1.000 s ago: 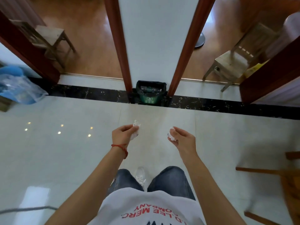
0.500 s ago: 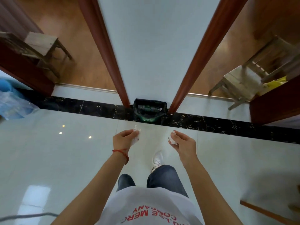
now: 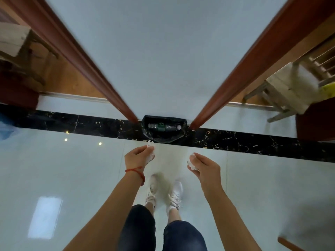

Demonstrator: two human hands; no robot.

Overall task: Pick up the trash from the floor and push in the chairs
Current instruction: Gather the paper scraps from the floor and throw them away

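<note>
Left hand (image 3: 138,158) pinches one crumpled tissue (image 3: 150,148), right hand (image 3: 204,166) another tissue wad (image 3: 191,162), both just short of the black-lined trash bin (image 3: 164,128). Neither is dropped yet. Beyond the bin, wooden chairs (image 3: 290,87) remain unpushed.

1. A crumpled white paper wad (image 3: 150,149) is pinched at the fingertips of the left hand (image 3: 138,159), part of it poking up above the fingers. It sits just short of the trash bin (image 3: 164,128), toward the bin's left side.
2. A second crumpled white paper wad (image 3: 191,162) is held in the curled fingers of the right hand (image 3: 205,168), showing at the hand's left edge. It is near the trash bin too, a little farther back, toward its right side.
3. A pale wooden chair (image 3: 288,89) stands well to the right of the trash bin; another wooden chair (image 3: 17,46), blurred, stands well to its left.
</note>
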